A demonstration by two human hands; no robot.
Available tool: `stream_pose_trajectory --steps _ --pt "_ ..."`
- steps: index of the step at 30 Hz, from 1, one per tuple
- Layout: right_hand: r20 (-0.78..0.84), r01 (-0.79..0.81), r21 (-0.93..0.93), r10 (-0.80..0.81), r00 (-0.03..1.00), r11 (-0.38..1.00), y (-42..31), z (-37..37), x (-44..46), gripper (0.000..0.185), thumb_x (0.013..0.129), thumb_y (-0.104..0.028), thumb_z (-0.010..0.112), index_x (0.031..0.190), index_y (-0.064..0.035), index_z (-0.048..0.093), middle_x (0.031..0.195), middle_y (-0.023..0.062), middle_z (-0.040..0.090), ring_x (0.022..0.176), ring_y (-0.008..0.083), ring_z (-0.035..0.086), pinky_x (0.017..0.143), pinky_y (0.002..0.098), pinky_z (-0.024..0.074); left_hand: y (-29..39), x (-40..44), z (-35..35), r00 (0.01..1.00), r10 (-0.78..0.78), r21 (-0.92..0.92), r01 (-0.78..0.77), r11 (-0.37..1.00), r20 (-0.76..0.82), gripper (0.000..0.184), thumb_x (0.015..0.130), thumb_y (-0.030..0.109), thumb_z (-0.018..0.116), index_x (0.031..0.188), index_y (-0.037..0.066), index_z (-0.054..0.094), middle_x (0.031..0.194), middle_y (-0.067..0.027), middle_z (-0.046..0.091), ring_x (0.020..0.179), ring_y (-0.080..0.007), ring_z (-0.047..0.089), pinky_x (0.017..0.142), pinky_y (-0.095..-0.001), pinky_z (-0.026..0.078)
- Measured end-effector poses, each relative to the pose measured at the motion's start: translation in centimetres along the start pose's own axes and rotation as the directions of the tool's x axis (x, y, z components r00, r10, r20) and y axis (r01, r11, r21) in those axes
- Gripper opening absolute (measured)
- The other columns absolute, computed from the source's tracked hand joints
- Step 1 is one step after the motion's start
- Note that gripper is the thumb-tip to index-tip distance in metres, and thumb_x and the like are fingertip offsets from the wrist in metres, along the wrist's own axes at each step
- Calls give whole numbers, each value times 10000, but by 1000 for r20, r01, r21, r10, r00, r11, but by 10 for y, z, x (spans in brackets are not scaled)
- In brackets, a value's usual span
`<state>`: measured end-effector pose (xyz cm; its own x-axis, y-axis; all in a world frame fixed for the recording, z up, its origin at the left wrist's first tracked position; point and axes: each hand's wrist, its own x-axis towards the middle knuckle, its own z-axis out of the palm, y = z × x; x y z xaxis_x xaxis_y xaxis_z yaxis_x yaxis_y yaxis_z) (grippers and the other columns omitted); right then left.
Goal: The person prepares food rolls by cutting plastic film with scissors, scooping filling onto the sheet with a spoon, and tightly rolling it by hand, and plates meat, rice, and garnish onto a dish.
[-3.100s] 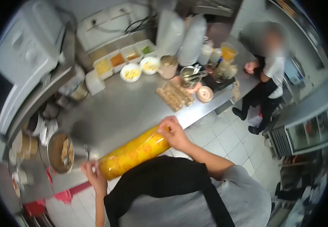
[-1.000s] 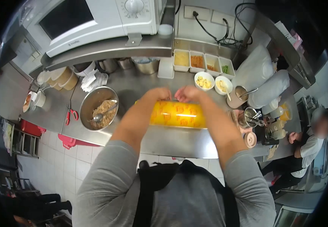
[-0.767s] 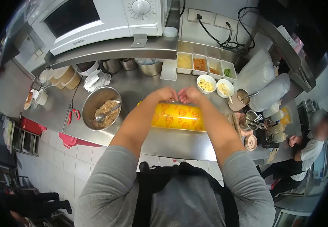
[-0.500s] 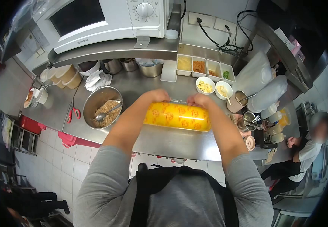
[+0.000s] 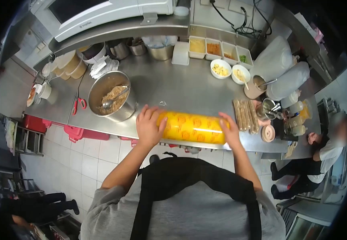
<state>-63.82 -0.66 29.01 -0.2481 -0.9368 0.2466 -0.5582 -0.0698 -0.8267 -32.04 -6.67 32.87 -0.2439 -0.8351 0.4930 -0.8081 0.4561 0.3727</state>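
Observation:
A large roll of cling film (image 5: 193,127), yellow with red prints, lies across the front of the steel counter. My left hand (image 5: 149,125) is at its left end, thumb against the film and fingers stretched forward. The roll's right end is gripped by my right hand (image 5: 231,131), its thumb over the edge. Left of my left hand stands a deep metal pot (image 5: 124,110) with a brownish shredded filling (image 5: 114,96) and a ladle (image 5: 108,104) in it. Several long film-wrapped logs (image 5: 245,116) lie beyond my right hand.
Two white bowls (image 5: 220,75) and small trays of toppings (image 5: 197,48) stand at the back. Red-handled scissors (image 5: 78,105) lie left of the pot. Cups, utensils and bottles (image 5: 295,120) crowd the right. A co-worker (image 5: 321,156) stands at far right; another person's legs show lower left.
Both hands have come back from the roll's far side to its two ends, and the roll sits nearer the counter's front edge. The wrapped logs are now uncovered by my right arm.

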Motion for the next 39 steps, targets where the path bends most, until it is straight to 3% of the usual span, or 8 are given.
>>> stream_pose_trajectory --steps 5,15,18,21,24,27,30,39 --pt "500 -341 -208 399 768 917 -17 -34 67 543 850 -494 607 1092 -9 625 976 155 658 889 268 624 783 348 485 -1 1 -12 983 12 -26 -8 1000 182 380 803 280 673 1147 133 610 1188 -102 524 1142 -339 468 935 -468 371" --pt "342 -289 -117 312 886 950 -14 -24 -2 670 792 -552 651 1128 26 605 949 183 656 942 254 617 833 348 470 -9 -7 -49 951 -44 -51 63 997 307 496 744 330 755 1147 99 583 1134 -134 535 1044 -297 509 893 -426 407" --pt "431 -451 -17 414 802 892 -9 -25 4 661 790 -533 666 1088 55 618 954 180 658 930 238 614 834 337 466 -47 23 -20 818 -294 -68 373 925 495 490 776 342 745 1132 49 581 1037 -134 602 912 -253 568 801 -366 457" --pt "476 -543 -63 503 721 837 -8 -25 9 653 791 -524 669 1063 68 629 958 169 664 906 213 611 826 326 463 -64 43 -8 577 -249 -149 554 819 778 468 811 321 726 1128 10 575 932 -96 633 832 -175 595 732 -296 478" --pt "545 -552 -52 487 683 832 -17 -28 8 505 827 -421 676 1022 43 640 934 137 670 872 176 607 805 303 467 -66 46 -9 555 -190 -221 589 777 810 288 858 227 681 1047 30 591 887 -38 606 847 -114 577 772 -265 462" --pt "554 -528 231 336 762 817 -18 -29 -3 277 851 -251 681 951 5 643 909 90 667 851 128 597 788 279 469 -49 37 -22 817 -54 -760 557 336 575 98 895 126 623 939 49 579 861 -24 569 849 -101 557 798 -268 448" --pt "489 -459 381 247 837 803 -36 -29 -9 111 852 -113 666 908 -23 632 875 45 658 832 95 585 776 260 468 -16 34 -56 921 -73 -901 391 188 384 46 906 61 576 869 55 549 862 -45 563 852 -119 547 805 -279 433" --pt "225 29 239 -84 971 971 -104 -87 -38 102 748 -51 750 763 -15 657 748 50 656 692 135 603 667 251 467 -32 4 -113 930 273 -940 158 302 245 27 879 21 585 867 28 563 929 -107 590 867 -164 562 771 -284 444"
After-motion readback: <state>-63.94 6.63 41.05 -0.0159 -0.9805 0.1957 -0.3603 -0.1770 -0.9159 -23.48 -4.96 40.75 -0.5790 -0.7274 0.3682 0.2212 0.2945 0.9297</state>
